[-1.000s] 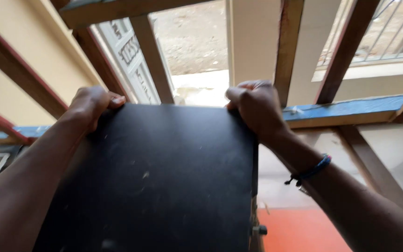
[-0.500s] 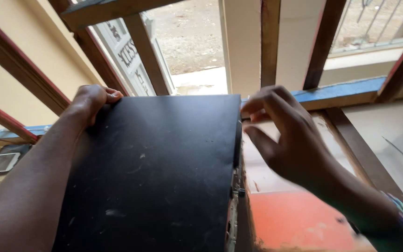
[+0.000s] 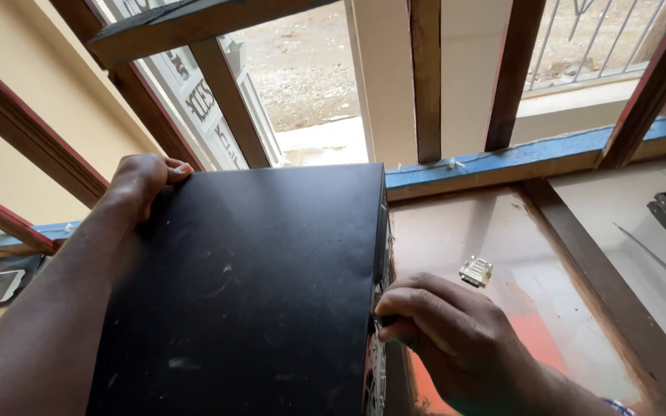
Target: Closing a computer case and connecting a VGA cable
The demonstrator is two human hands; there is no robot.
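Both hands (image 3: pixel 142 179) (image 3: pixel 445 339) grip black case (image 3: pixel 256 285); lengthwise away, seemingly.

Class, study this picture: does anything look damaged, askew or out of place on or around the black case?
The black case shows pale scuffs and scratches across its top panel. A small loose metal connector lies alone on the worn, stained table beside the right hand. Nothing looks spilled.
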